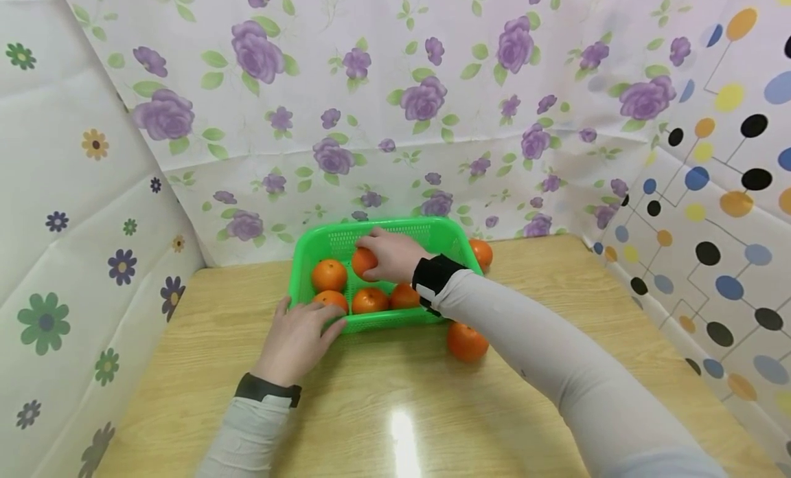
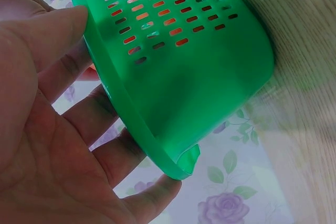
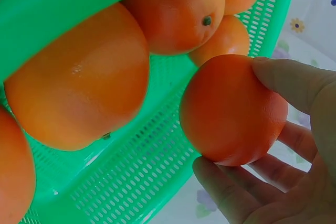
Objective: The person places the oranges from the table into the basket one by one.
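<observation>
A green plastic basket (image 1: 383, 320) with perforated walls stands on the table near the back wall. Inside it lie several oranges, among them one at the left (image 1: 329, 275) and one along the front wall (image 1: 369, 301). My right hand (image 1: 395, 255) holds another orange (image 3: 233, 109) between thumb and fingers, above the basket floor. At the front left corner my left hand (image 1: 299, 337) grips the rim (image 2: 123, 103), its fingers over the edge and the thumb on the near side. The right forearm hides part of the basket's right end.
One orange (image 1: 467, 341) sits on the wooden table (image 1: 346, 416) in front of the basket's right corner, close to the right sleeve. Another orange (image 1: 481, 255) is beside the basket's right end. Flowered sheeting (image 1: 371, 121) hangs behind, with patterned sheets at both sides.
</observation>
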A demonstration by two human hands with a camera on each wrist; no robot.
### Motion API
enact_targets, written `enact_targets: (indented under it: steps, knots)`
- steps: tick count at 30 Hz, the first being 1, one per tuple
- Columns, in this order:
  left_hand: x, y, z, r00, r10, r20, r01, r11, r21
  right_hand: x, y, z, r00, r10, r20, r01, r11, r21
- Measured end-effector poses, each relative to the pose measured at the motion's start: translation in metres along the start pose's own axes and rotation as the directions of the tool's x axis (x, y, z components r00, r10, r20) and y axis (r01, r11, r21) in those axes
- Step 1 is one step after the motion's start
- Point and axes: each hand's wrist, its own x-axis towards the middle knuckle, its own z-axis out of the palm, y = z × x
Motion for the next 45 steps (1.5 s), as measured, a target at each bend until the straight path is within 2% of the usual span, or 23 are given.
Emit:
enact_targets:
  steps: [13,33,45]
  knots:
    - [0.001,-0.001,0.001,1.0,-0.009,0.007,0.009,1.0,-0.009,0.004,-0.007,0.005,1.0,0.0,0.025,0.0,1.0,0.002]
    - [-0.001,-0.001,0.0,1.0,0.006,-0.01,-0.006,1.0,0.006,0.027,-0.009,0.02,0.992,0.092,0.081,-0.084,0.991,-0.101]
    - [-0.001,0.002,-0.002,1.0,-0.013,-0.007,0.013,1.0,-0.02,0.031,-0.009,0.024,0.99,0.096,0.106,-0.084,0.99,-0.114]
